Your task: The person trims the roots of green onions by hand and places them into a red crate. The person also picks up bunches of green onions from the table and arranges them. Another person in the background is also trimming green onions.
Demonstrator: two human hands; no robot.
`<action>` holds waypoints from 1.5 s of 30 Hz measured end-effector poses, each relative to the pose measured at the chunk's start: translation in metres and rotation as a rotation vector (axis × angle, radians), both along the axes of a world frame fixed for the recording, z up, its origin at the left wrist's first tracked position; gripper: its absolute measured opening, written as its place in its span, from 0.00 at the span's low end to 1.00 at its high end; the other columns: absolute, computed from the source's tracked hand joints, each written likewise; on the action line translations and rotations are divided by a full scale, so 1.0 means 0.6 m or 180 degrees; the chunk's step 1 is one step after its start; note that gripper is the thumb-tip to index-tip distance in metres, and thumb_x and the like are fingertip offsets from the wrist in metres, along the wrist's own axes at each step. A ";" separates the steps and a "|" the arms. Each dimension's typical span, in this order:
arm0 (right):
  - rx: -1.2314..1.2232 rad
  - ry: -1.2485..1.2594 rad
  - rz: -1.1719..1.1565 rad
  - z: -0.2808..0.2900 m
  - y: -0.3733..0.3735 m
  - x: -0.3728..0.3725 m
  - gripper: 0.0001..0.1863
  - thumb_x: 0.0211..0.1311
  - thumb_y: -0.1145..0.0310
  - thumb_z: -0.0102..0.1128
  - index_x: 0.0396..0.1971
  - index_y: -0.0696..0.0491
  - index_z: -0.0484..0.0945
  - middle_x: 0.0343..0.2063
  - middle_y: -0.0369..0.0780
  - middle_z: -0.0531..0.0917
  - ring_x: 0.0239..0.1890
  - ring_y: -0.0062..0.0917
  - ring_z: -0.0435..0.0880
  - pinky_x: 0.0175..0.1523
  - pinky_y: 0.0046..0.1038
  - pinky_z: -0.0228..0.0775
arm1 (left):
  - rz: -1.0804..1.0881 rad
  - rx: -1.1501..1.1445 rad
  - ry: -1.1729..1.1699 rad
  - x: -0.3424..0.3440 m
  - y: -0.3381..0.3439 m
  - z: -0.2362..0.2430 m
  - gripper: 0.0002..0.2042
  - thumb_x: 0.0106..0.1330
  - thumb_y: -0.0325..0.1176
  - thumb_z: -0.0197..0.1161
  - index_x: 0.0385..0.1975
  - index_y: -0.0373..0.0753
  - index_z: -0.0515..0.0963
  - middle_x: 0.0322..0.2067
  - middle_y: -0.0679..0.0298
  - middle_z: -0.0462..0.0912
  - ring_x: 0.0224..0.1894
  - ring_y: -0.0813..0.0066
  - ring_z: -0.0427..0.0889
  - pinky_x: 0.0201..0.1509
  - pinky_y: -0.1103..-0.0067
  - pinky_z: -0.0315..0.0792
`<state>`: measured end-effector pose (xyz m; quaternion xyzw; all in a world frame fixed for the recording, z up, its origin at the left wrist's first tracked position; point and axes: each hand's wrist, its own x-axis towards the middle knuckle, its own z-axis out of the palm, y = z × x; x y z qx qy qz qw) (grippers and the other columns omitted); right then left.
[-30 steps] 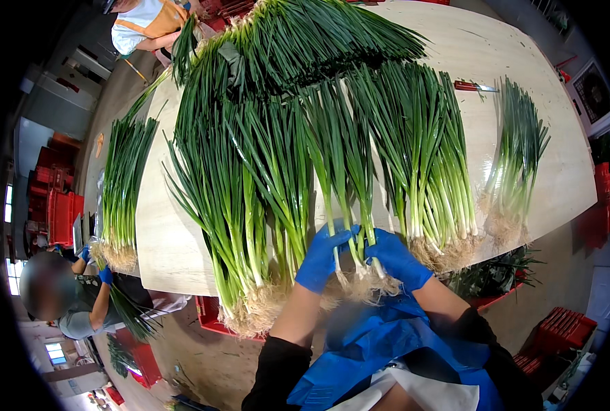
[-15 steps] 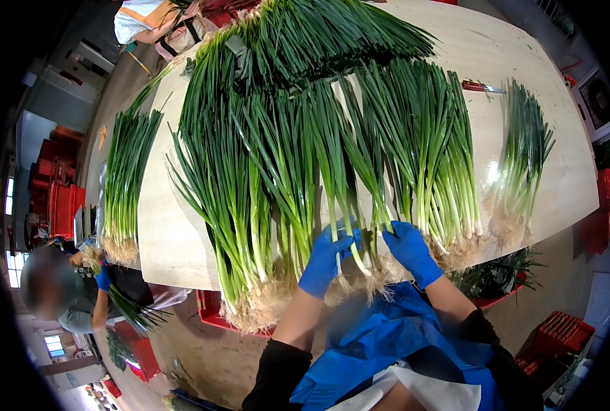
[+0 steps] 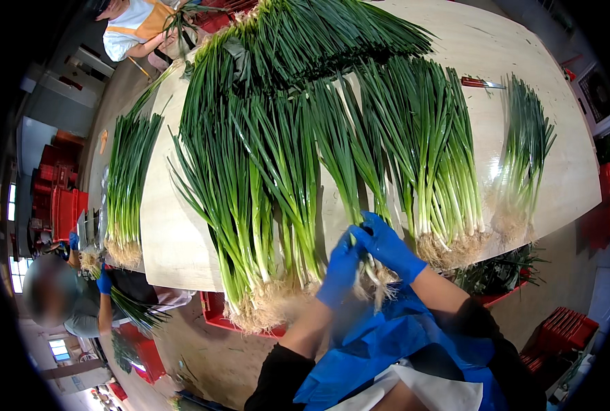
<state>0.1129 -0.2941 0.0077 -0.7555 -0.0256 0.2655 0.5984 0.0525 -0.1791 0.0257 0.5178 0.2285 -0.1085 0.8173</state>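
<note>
My blue-gloved left hand [image 3: 339, 272] is closed round the lower stems of a few green onions [image 3: 346, 185] at the table's near edge. My right hand [image 3: 392, 252], in a matching glove, presses its fingers against the same stems, beside the left fingers. White stem ends with pale roots [image 3: 379, 286] hang below the hands, over my blue apron. The long leaves lie away from me on the table. Thick rows of green onions stand on both sides, at the left [image 3: 250, 205] and at the right [image 3: 438, 164]. The exact grip of the right fingertips is partly hidden.
A large pile of green onions [image 3: 319, 34] covers the far part of the pale table [image 3: 181, 240]. A red-handled knife [image 3: 480, 83] lies right, near a separate bunch [image 3: 524, 151]. Co-workers stand at the left [image 3: 86, 308] and far left [image 3: 130, 31]. Red crates [image 3: 68, 212] surround the table.
My hands have come together round the stems, the right moving left to meet the left. The held stems and roots are now gathered close. The far co-worker has leaned further into view, holding green leaves.
</note>
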 end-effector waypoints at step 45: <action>0.2726 0.1940 -0.0568 0.140 -0.266 -0.027 0.26 0.68 0.60 0.46 0.62 0.56 0.60 0.53 0.51 0.73 0.49 0.39 0.79 0.46 0.37 0.78 | -0.0700 -0.0940 -0.0397 0.173 -0.125 0.061 0.26 0.62 0.20 0.53 0.62 0.35 0.60 0.51 0.50 0.75 0.48 0.59 0.79 0.53 0.68 0.75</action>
